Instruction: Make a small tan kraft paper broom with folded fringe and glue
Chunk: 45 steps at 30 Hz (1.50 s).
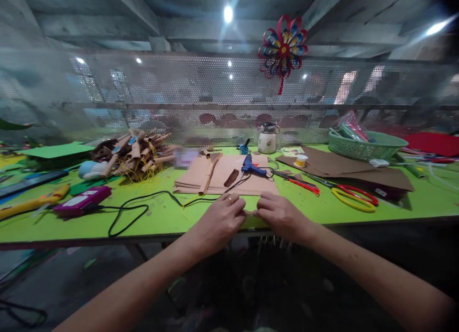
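Observation:
Both my hands meet at the near edge of the green table (161, 217). My left hand (222, 219) has its fingers curled in a pinch, a ring on one finger. My right hand (281, 217) is curled the same way, fingertips touching the left hand's. What they pinch is too small to make out; thin brown fringe strips (272, 243) hang below the table edge under my right hand. Just beyond my hands lies a stack of brown paper sheets (222, 176) with a bundle of thin brown strips (210, 171) and a blue glue gun (253, 167) on it.
Red cutters (304, 183) and yellow-and-red scissors (353, 195) lie to the right, beside brown sheets (344, 167) and a green basket (366, 145). A pile of rolled paper pieces (136, 152), a pink device (82, 200) with black cable (136, 212) sit left. A paper flower (283, 47) hangs above.

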### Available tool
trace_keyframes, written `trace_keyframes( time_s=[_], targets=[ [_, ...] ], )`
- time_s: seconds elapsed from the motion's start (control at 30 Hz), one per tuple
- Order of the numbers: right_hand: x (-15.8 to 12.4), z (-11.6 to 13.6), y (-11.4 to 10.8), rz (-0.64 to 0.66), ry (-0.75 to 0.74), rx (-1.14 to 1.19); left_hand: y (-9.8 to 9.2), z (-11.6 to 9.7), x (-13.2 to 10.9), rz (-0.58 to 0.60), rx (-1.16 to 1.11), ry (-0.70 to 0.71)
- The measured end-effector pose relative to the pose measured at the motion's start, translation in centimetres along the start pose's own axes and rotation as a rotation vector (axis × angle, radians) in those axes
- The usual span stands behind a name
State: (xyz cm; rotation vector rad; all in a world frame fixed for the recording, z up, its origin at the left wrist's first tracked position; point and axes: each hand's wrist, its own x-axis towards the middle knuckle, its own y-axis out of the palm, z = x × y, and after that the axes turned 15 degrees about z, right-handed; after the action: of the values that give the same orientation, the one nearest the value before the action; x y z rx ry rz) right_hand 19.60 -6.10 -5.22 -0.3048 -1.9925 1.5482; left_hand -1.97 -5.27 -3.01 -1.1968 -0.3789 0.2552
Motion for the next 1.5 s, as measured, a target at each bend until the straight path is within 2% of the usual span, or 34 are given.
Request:
trace_keyframes(
  time_s=[0.13,0.23,0.4,0.73,1.2,1.5],
  targets=[
    [-0.7,0.9,2.0,0.051,0.031,0.083,2.8,-0.6,-0.6,0.037,-0.129,-0.027],
    [-0.9,0.8,2.4,0.062,0.062,0.159,3.4,-0.5,-0.2,0.038,-0.200,-0.059],
    [-0.7,0.6,2.3,0.031,0.071,0.227,3.0,-0.3,0.3,0.047,-0.219,-0.050],
    [-0.2,1.2,2.6,0.049,0.088,0.171,3.5,-0.1,0.3,0.092,-0.192,-0.023],
    [-0.6,0.3,2.3,0.137,0.030,0.208,1.9,0.2,0.2,0.197,-0.171,0.029],
    [-0.4,0.4,2.0,0.147,0.028,0.273,1.6,1.1,-0.2,0.204,-0.160,0.079]
  ],
)
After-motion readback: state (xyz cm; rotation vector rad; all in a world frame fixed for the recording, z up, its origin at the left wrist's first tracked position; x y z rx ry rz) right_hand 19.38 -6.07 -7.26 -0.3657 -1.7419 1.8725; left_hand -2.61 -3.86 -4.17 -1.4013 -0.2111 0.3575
